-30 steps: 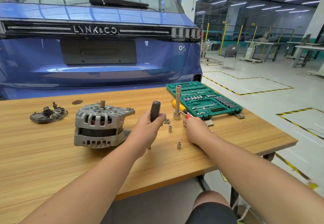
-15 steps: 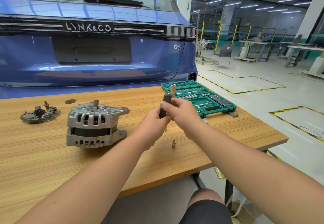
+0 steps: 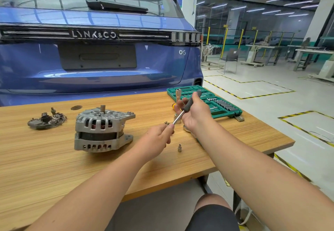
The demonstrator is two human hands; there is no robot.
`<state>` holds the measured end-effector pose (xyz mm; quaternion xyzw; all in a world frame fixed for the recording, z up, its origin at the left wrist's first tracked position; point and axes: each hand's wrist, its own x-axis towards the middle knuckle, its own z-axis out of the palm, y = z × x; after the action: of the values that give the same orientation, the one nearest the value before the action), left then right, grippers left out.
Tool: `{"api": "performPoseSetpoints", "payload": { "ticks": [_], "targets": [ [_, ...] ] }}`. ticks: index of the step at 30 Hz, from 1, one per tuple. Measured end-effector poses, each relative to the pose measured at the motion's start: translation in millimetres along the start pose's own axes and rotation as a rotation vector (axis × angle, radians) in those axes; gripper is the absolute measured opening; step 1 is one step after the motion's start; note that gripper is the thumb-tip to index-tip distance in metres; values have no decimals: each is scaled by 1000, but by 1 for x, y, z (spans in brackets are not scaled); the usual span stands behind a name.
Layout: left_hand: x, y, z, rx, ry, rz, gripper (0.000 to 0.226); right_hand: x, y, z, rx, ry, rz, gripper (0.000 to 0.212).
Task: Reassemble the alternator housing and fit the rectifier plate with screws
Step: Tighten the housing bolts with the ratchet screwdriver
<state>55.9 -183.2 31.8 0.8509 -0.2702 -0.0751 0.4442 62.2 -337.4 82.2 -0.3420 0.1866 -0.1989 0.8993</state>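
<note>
**Alternator housing closed up, rectifier plate not yet fitted**

Alternator housing [image 3: 103, 131] stands on the wooden workbench [image 3: 45, 167], left of the hands, shaft end up, its two cast halves sitting together with the copper windings showing through the slots. By that look the housing halves are mated, though whether its through-bolts are in I cannot tell from this angle. The rectifier plate [image 3: 46, 120] lies well apart, further left on the bench and clearly off the alternator, so fitting and screwing it down is all left to do.

Both hands are on a driver handle [image 3: 189, 104] held in the air between the alternator and the green socket case [image 3: 207, 102]. The right hand [image 3: 194, 112] is wrapped around the dark grip. The left hand [image 3: 159, 136] pinches the far end of the metal shank between fingertips; whether a socket is already pinched there is hidden by the fingers. I judge the step to be making the tool ready for the screws.

A small loose socket [image 3: 179, 148] stands on the bench just in front of the hands, and a few small fasteners [image 3: 166, 123] lie beside the left fingertips. A taller socket tool [image 3: 178, 93] stands upright by the case.

Readable writing: "LYNK&CO" across the tailgate of the blue car [image 3: 99, 64] behind the bench, and "06" on its right side. No lettering on the tools can be read.
</note>
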Motion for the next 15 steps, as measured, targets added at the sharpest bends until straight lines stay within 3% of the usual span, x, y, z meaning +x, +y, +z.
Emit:
{"api": "performPoseSetpoints", "payload": {
  "ticks": [5, 15],
  "targets": [
    [1, 8, 1, 107, -18, 29, 38, -2, 2, 3, 61, 59, 16, 29],
    [15, 24, 4, 202, 124, 54, 45, 12, -11, 15, 112, 189, 51, 34]
  ]
}}
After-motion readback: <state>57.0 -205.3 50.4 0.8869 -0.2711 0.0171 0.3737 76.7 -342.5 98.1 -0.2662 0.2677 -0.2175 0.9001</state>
